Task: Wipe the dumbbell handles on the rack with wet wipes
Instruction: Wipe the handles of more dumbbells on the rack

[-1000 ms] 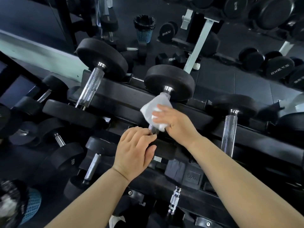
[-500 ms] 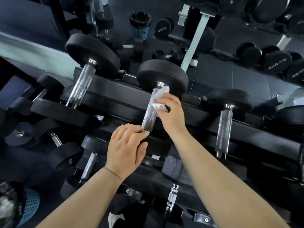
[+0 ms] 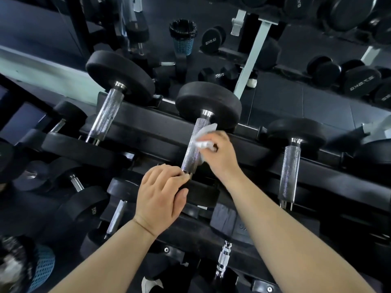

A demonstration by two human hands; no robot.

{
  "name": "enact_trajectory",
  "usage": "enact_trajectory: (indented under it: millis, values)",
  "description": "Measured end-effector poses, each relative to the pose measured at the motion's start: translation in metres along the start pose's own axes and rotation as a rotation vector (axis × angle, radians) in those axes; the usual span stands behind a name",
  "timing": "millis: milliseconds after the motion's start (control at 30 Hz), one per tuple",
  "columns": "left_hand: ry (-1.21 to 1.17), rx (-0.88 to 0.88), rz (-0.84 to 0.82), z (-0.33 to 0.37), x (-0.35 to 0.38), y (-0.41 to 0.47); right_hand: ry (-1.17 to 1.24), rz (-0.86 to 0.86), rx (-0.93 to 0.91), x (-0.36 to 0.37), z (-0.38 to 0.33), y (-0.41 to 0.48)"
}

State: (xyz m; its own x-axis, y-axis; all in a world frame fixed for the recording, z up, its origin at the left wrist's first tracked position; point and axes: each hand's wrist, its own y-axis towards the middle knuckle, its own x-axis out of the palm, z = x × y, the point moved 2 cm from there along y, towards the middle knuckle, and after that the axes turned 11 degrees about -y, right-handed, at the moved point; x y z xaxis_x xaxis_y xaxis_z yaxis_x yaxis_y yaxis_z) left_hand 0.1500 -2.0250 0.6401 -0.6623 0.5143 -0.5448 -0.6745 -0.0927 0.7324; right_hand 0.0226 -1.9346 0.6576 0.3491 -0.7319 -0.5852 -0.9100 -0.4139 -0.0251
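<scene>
Right hand (image 3: 220, 153) pinches wet wipe (image 3: 204, 135), bunched against upper right side of middle handle (image 3: 190, 159) on rack (image 3: 148, 127) top tier; a second ago wipe wrapped the handle lower down; left hand (image 3: 163, 197) curls over near head (image 3: 203, 195); blue mesh bin (image 3: 42, 269) bottom left: black liner, whitish contents, blurred.

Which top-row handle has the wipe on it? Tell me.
The middle handle; the right hand holds the wipe against it, while the left handle and right handle are bare.
</scene>
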Motion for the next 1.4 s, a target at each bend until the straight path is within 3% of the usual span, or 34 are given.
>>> enact_trajectory:
  millis: [167,367,533,567,667,833,967,1133,1300,1400]
  values:
    - [0.000,0.011,-0.001,0.001,-0.001,0.001,0.019,-0.241,-0.082,0.001,0.006,-0.020]
    - [0.011,0.006,-0.005,-0.001,0.000,0.000,0.050,-0.003,0.024,-0.002,-0.001,0.002]
    - [0.009,0.005,0.003,0.000,0.001,-0.001,-0.017,-0.361,-0.103,-0.002,0.002,-0.027]
    - [0.011,0.007,0.004,0.000,0.001,-0.001,-0.046,-0.331,-0.119,-0.005,0.002,-0.022]
    - [0.026,0.003,0.006,0.000,0.001,-0.002,-0.135,-0.006,-0.122,-0.016,-0.005,0.005]
    - [0.007,0.013,0.016,-0.001,0.002,-0.002,-0.511,-0.036,-0.506,0.002,0.000,0.002]
    - [0.003,0.019,0.027,-0.001,0.003,-0.001,-0.614,-0.158,-0.709,0.004,0.004,-0.007]
    - [-0.010,0.013,0.014,-0.003,0.002,-0.002,-0.631,-0.151,-0.574,0.003,-0.011,0.014]
    - [-0.004,0.019,0.029,-0.001,0.001,-0.001,-0.703,-0.312,-0.784,-0.002,-0.011,-0.007]
    - [0.000,0.003,0.013,-0.001,0.000,0.000,-0.692,-0.224,-0.587,-0.005,-0.014,0.010]
